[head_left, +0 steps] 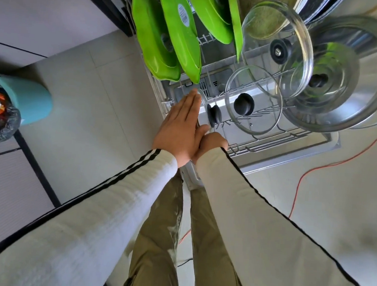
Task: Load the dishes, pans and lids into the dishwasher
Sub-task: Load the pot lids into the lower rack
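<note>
My left hand presses flat against the upright glass lid; my right hand grips its lower rim. The sticker on the green plate is unreadable.

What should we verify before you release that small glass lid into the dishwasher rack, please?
1. Left hand lies flat against the small glass lid: ok.
2. Right hand holds its lower rim: ok.
3. Lid seated between the dishwasher rack tines: cannot tell, the hands hide its base.
4. Gap to the neighbouring glass lid: ok.
5. Green plates stand clear of it: ok.
</note>
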